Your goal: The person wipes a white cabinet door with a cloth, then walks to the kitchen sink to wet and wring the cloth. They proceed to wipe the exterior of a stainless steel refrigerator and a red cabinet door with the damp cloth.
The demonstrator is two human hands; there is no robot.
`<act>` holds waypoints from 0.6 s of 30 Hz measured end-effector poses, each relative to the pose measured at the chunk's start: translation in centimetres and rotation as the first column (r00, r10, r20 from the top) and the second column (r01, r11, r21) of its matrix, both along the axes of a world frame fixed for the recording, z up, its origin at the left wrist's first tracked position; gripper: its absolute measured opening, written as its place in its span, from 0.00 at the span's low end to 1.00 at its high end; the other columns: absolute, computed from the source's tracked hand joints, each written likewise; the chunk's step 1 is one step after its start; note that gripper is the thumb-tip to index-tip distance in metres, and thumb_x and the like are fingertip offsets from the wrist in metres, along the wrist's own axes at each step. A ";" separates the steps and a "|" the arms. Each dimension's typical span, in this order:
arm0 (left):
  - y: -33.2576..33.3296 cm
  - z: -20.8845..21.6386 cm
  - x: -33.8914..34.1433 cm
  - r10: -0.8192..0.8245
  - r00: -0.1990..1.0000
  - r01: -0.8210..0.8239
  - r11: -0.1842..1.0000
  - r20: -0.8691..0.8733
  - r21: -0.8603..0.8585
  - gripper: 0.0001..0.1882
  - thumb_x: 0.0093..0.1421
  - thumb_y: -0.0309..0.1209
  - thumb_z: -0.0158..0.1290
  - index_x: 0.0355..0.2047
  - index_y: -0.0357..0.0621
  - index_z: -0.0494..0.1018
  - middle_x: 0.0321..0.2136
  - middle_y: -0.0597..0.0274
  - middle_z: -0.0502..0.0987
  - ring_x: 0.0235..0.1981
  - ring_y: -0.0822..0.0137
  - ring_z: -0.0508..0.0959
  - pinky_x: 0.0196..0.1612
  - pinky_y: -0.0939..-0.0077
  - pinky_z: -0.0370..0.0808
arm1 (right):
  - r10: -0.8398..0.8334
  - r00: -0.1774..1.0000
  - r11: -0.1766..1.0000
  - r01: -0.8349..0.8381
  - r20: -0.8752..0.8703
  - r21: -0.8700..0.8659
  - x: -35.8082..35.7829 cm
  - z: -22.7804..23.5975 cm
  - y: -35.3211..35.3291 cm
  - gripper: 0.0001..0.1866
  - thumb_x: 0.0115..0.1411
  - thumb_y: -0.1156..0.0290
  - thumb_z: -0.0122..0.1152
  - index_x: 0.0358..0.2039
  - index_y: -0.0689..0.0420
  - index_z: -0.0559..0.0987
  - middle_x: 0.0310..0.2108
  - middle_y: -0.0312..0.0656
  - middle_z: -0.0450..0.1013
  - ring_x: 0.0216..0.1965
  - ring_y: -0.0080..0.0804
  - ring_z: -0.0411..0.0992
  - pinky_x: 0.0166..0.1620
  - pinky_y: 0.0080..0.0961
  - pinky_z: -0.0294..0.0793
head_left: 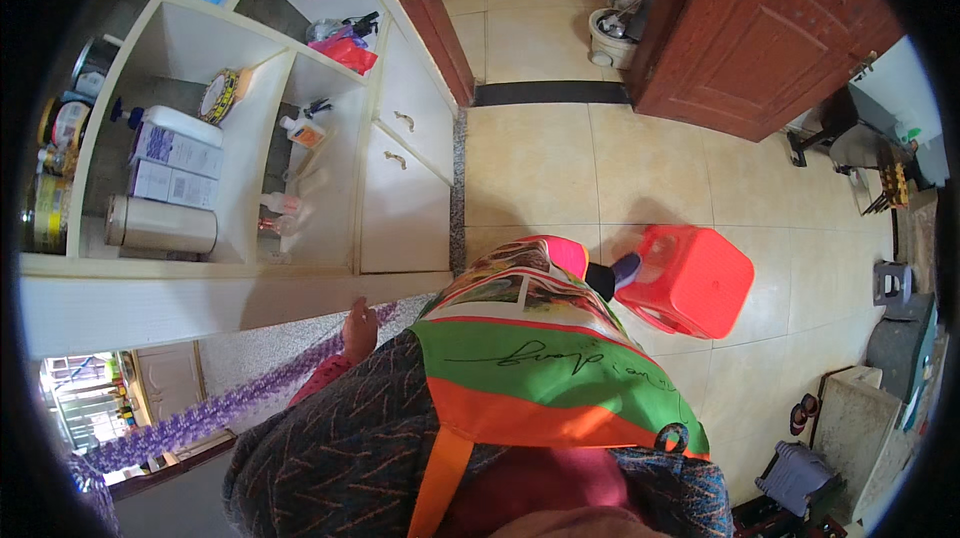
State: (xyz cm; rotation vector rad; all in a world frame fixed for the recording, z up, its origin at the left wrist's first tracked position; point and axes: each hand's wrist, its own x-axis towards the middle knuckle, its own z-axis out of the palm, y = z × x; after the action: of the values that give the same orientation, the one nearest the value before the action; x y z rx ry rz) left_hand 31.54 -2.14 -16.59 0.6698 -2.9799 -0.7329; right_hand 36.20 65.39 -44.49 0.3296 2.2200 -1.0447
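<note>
My left hand is beside the lower edge of the white shelf unit, at the end of a pink-red sleeve. It overlaps a purple knitted-looking garland that runs behind it; whether it touches the garland is unclear. The hand is small in view, and its fingers are partly turned away. Nothing shows sticking out of it. My right hand is out of sight. A green and orange apron covers my front. Past its hem, my foot in a purple slipper is next to a red plastic stool.
The shelves hold a white pump bottle, purple-and-white boxes, a pale canister and small bottles. Ahead, a brown door stands ajar by a dark threshold, with a white bucket beyond. Along the right are a grey stool and furniture.
</note>
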 end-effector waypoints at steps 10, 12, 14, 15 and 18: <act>3.6 -2.8 -13.2 -0.271 0.944 0.154 0.867 0.188 0.473 0.23 0.63 0.34 0.52 0.55 0.33 0.68 0.48 0.48 0.75 0.49 0.57 0.76 0.52 0.65 0.73 | -0.349 0.917 0.914 0.378 0.193 -0.146 -9.2 12.8 -1.4 0.15 0.56 0.59 0.61 0.38 0.54 0.82 0.35 0.45 0.79 0.38 0.40 0.78 0.42 0.34 0.77; 3.3 -5.4 -15.6 -0.365 0.866 0.123 0.818 0.342 0.561 0.23 0.63 0.35 0.53 0.54 0.34 0.68 0.49 0.49 0.75 0.50 0.59 0.76 0.53 0.67 0.73 | -0.359 0.913 0.908 0.390 0.193 -0.152 -11.3 12.8 -0.9 0.15 0.56 0.59 0.60 0.39 0.54 0.82 0.35 0.45 0.78 0.37 0.39 0.77 0.42 0.34 0.77; 2.7 -8.9 -17.8 -0.461 0.800 0.146 0.770 0.383 0.621 0.23 0.63 0.36 0.53 0.54 0.34 0.69 0.49 0.50 0.75 0.50 0.60 0.76 0.53 0.68 0.73 | -0.374 0.908 0.901 0.404 0.188 -0.160 -13.5 12.5 -0.4 0.15 0.57 0.59 0.60 0.39 0.55 0.82 0.34 0.45 0.78 0.37 0.39 0.77 0.42 0.33 0.77; 2.0 -11.8 -18.3 -0.505 0.787 0.188 0.743 0.353 0.643 0.24 0.62 0.37 0.53 0.54 0.35 0.69 0.50 0.50 0.76 0.50 0.61 0.76 0.53 0.69 0.72 | -0.383 0.905 0.897 0.412 0.183 -0.159 -14.8 12.5 -0.2 0.15 0.57 0.59 0.60 0.39 0.55 0.82 0.34 0.45 0.78 0.37 0.38 0.77 0.41 0.33 0.77; -0.3 -16.7 -19.9 -0.533 0.789 0.187 0.681 0.304 0.708 0.24 0.62 0.39 0.53 0.54 0.36 0.71 0.50 0.51 0.76 0.49 0.60 0.76 0.53 0.69 0.72 | -0.384 0.907 0.892 0.413 0.174 -0.183 -20.0 13.1 -0.5 0.15 0.57 0.60 0.60 0.39 0.56 0.82 0.33 0.45 0.78 0.36 0.37 0.77 0.41 0.33 0.77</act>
State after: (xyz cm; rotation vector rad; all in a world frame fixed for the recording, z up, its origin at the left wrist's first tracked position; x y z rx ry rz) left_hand 11.63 -2.44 -33.28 0.2199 -3.3240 -1.9842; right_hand 16.21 64.94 -31.36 0.7605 1.9366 -1.4240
